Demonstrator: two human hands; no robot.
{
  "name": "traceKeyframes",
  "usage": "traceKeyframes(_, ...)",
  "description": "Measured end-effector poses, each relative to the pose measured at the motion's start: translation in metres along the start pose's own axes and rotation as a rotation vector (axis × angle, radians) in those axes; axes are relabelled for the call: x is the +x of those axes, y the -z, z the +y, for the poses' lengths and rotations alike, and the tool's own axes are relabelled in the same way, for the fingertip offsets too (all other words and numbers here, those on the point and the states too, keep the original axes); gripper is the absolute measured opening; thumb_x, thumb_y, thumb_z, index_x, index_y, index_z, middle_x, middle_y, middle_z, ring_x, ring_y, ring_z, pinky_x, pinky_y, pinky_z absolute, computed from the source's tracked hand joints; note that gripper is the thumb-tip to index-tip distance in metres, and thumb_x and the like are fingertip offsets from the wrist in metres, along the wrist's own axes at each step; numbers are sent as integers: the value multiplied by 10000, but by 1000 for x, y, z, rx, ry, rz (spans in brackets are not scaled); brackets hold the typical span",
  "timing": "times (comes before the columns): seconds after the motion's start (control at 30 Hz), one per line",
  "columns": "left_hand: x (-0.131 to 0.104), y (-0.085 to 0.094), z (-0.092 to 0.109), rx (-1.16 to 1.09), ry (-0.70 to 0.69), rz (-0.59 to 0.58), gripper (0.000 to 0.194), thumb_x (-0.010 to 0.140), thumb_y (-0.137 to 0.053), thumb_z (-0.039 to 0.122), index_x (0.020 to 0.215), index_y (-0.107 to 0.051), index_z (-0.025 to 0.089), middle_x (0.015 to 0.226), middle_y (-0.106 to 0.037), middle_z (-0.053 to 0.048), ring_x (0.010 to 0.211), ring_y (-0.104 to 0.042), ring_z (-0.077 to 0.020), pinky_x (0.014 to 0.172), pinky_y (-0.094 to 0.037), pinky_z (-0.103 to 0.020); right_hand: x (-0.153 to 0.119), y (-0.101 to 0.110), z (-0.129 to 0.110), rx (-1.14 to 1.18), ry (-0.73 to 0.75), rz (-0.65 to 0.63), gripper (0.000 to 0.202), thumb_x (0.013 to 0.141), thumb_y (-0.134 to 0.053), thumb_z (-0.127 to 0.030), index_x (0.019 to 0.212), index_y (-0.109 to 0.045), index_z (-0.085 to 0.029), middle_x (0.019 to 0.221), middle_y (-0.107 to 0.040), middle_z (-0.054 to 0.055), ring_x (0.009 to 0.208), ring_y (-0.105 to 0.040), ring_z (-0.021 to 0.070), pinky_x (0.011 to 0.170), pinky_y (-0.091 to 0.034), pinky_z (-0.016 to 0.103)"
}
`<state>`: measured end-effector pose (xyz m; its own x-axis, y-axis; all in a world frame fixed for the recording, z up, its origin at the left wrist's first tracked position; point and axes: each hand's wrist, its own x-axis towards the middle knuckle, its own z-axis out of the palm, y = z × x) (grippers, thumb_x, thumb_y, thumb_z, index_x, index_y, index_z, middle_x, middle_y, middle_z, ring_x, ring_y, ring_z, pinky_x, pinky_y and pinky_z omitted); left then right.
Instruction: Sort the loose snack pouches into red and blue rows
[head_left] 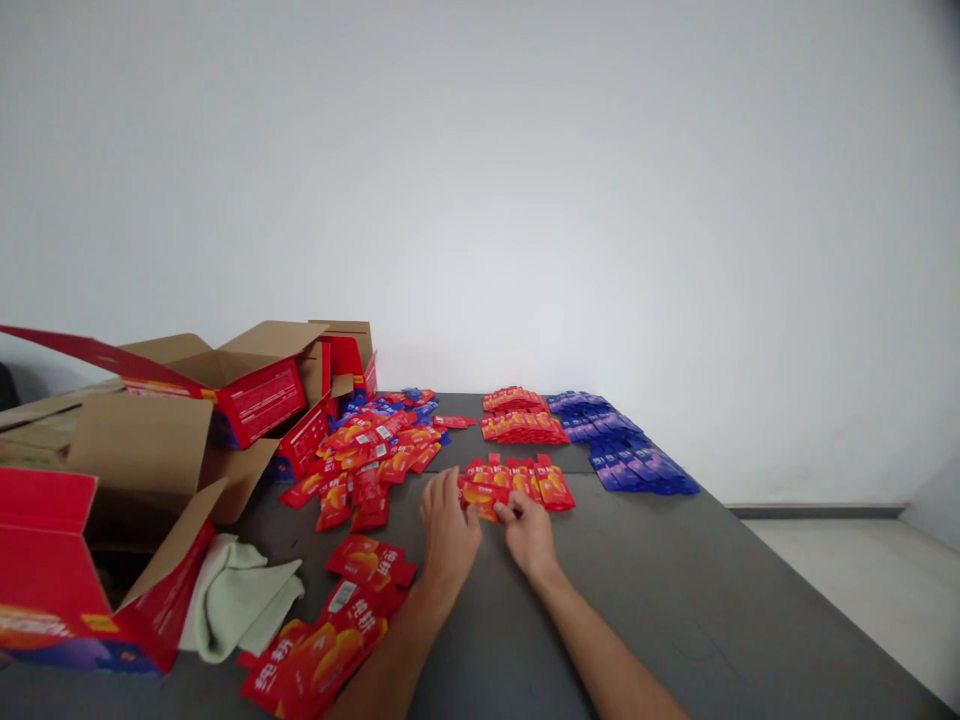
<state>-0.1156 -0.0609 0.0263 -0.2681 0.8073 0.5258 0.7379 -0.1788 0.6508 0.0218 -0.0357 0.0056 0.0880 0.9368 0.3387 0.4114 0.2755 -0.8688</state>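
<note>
My left hand (450, 525) and my right hand (526, 532) hold a red packet (481, 496) between them, its long side lying crosswise. Fingers of both hands are closed on its two ends. Just behind it, a row of upright red packets (553, 484) lies overlapped on the grey table (637, 580). Farther back are two stacks of red packets (523, 428). To their right, blue packets (641, 468) lie in overlapping rows. Part of the near red row is hidden behind the held packet and my left hand.
A loose heap of red and blue packets (375, 450) spreads left of centre. More red packets (322, 650) lie near my left forearm. Open red cardboard boxes (262, 400) stand at the left, with a pale green cloth (240, 595) beside the nearest. A white wall rises behind.
</note>
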Motion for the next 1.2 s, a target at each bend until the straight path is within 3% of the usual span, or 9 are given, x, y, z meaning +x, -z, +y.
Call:
traceKeyframes(0.1, 8, -6, -20, -203, 176, 20, 630, 768, -596, 205, 1364, -395, 155, 1405, -466, -157, 1321, -412, -271, 1074, -378, -442, 3, 1, 4, 86, -92, -12, 307, 734, -602, -400, 572, -407, -228, 527, -398, -69, 541, -359, 124, 530, -279, 233)
traceKeyframes(0.17, 11, -10, -27, -444, 332, -3, 597, 756, -631, 241, 1314, -435, 157, 1346, -522, -159, 1209, -535, -239, 963, -476, -370, 2, 1, 5, 151, -124, -23, 299, 742, -600, -411, 600, -413, -225, 543, -398, -73, 544, -360, 117, 523, -281, 225)
traceKeyframes(0.27, 12, -12, -29, -839, 501, -121, 417, 711, -688, 298, 1082, -569, 151, 1065, -671, -107, 899, -667, -181, 782, -536, -306, -1, 3, 2, 230, -149, -69, 277, 749, -606, -424, 636, -470, -210, 565, -451, -62, 548, -392, 116, 523, -303, 222)
traceKeyframes(0.37, 13, -8, -27, -1021, 533, -166, 326, 654, -729, 317, 902, -609, 143, 822, -683, -37, 693, -646, -143, 668, -524, -278, -3, 9, -7, 280, -121, -145, 268, 734, -654, -441, 745, -591, -181, 640, -558, -26, 604, -478, 138, 560, -363, 234)
traceKeyframes(0.5, 12, 0, -24, -958, 456, -216, 199, 621, -718, 257, 758, -634, 139, 697, -657, 3, 617, -599, -123, 615, -479, -238, -3, 17, -21, 328, -43, -164, 371, 766, -671, -480, 973, -660, -172, 789, -633, 9, 735, -550, 165, 691, -426, 258)
traceKeyframes(0.63, 9, 4, -18, -978, 354, -362, 193, 695, -673, 312, 777, -661, 138, 699, -650, 4, 627, -584, -128, 636, -473, -244, -5, 17, -25, 303, -18, -260, 387, 827, -607, -537, 871, -697, -163, 743, -631, 1, 676, -520, 144, 637, -391, 245)
traceKeyframes(0.9, 9, -1, -23, -721, 235, -357, 306, 783, -594, 436, 669, -574, 153, 611, -541, 40, 588, -489, -104, 544, -349, -196, -9, 10, -24, 313, 4, -292, 370, 813, -622, -525, 866, -702, -167, 758, -659, 6, 667, -533, 140, 640, -405, 245)
traceKeyframes(1.07, 6, -6, -19, -506, 154, -271, 303, 822, -531, 394, 617, -511, 171, 566, -486, 54, 569, -434, -95, 537, -297, -200, -10, 2, -23, 197, 13, -179, 283, 808, -610, -432, 732, -684, -170, 678, -648, 7, 621, -537, 147, 615, -411, 257)
traceKeyframes(1.2, 4, -6, -13, -493, 184, -274, 335, 823, -532, 445, 643, -557, 164, 581, -536, 39, 573, -470, -100, 531, -312, -200, -6, 4, -21, 119, 16, -58, 260, 797, -598, -403, 694, -657, -172, 632, -609, -5, 601, -510, 145, 599, -390, 253)
